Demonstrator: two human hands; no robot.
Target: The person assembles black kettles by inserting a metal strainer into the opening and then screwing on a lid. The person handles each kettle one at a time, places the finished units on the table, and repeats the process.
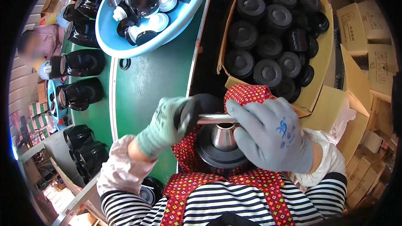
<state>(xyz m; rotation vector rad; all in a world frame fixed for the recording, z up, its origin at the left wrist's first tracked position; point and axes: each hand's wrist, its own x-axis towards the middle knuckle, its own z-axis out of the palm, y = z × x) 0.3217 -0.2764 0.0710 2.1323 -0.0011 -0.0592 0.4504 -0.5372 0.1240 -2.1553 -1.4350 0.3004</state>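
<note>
My left hand (172,123), in a pale green glove with dark fingers, is closed round the left end of a shiny metal bar (213,119). My right hand (274,136), in a grey glove, closes over the bar's other end, its thumb and fingers beside a short steel neck (224,138). Lying level, the bar crosses just over the top of this neck. The neck rises from the middle of a black round body (215,157) close against my red patterned apron, at my lap. My right fingers partly hide the bar's end and the neck.
A blue basin (106,44) of black and white round parts stands on the green table (150,88). To the right, a cardboard box (331,58) holds several black round lids. Black glossy vessels (83,62) line the table's left side; a person (46,44) is beyond them.
</note>
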